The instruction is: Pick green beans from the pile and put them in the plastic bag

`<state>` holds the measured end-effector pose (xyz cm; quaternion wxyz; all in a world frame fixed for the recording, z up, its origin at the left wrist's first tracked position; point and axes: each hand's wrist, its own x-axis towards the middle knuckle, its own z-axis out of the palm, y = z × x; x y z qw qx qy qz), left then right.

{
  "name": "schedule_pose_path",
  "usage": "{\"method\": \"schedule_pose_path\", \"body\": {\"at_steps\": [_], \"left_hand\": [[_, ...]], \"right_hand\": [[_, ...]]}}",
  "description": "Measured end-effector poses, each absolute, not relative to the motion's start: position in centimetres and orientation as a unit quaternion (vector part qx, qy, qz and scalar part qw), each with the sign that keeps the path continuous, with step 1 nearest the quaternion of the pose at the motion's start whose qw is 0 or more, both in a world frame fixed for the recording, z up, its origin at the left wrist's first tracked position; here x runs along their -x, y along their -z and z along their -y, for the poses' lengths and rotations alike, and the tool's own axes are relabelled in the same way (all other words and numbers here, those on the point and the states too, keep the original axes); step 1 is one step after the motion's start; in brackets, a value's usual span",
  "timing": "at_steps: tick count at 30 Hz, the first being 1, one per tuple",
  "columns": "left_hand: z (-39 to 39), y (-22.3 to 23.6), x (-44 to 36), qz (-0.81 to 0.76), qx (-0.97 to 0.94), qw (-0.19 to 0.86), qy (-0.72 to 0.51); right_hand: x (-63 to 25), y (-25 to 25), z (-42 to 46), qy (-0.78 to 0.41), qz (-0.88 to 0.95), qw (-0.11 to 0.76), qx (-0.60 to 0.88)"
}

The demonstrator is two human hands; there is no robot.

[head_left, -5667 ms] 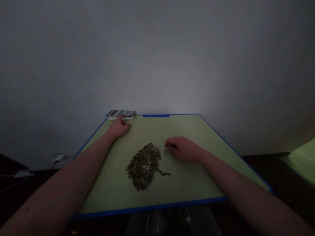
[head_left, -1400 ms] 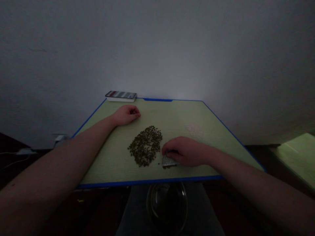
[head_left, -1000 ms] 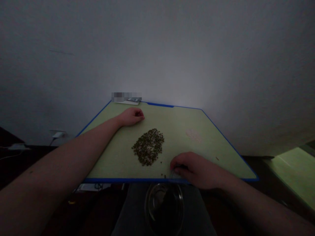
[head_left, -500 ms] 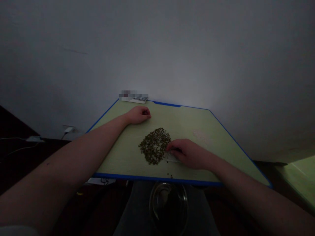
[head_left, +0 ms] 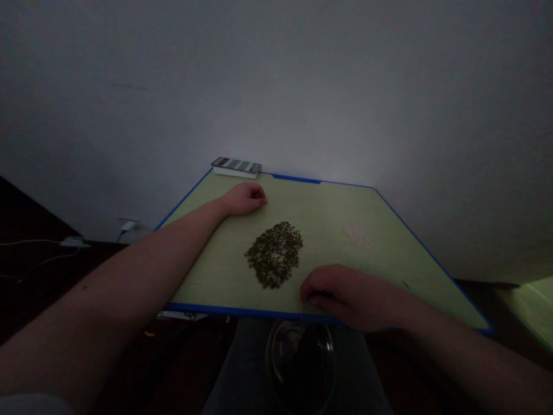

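Note:
My left hand (head_left: 247, 199) rests on the table's far left part, its fingers loosely curled, and nothing shows in them. A loose patch of small dark green-brown beans or seeds (head_left: 274, 256) lies spread on the table, nearer to me than that hand. At the front edge, my right hand (head_left: 334, 294) is closed on a thin clear piece, mostly hidden under the fingers; its exact kind cannot be made out. Just below the edge, a round clear glass bowl (head_left: 268, 363) sits in my lap, its inside dark.
The pale table (head_left: 207, 271) has a blue rim. A small scatter of pale bits (head_left: 358, 235) lies at the right. At the far left corner, a phone (head_left: 237, 165) lies on a white box against the wall. A small dark sliver (head_left: 405, 284) is near my right forearm.
My right hand has moved from the right side of the patch toward me, to the front edge, with the clear piece. The few loose seeds near the edge no longer show. My left hand stays put.

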<state>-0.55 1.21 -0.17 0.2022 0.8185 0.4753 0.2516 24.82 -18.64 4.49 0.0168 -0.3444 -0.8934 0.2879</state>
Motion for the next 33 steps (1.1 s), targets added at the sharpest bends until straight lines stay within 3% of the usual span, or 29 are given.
{"method": "schedule_pose_path", "body": {"at_steps": [5, 9, 12, 18, 33], "left_hand": [[-1.4, 0.4, 0.6, -0.473, -0.820, 0.200, -0.253], [-1.5, 0.5, 0.6, -0.466, -0.821, 0.204, -0.260], [-1.6, 0.6, 0.6, -0.461, -0.822, 0.207, -0.263], [-1.5, 0.5, 0.6, -0.467, -0.824, 0.192, -0.256], [-1.1, 0.1, 0.5, -0.474, -0.821, 0.197, -0.250]], "right_hand": [[-27.0, -3.4, 21.1, -0.326, 0.845, 0.078, 0.417], [-30.3, -0.9, 22.3, -0.301, 0.750, 0.223, 0.546], [-32.3, 0.7, 22.2, -0.354, 0.636, 0.332, 0.600], [-32.9, 0.1, 19.8, -0.555, 0.453, 0.499, 0.488], [-29.9, -0.7, 16.7, -0.608, 0.476, 0.454, 0.445]]}}
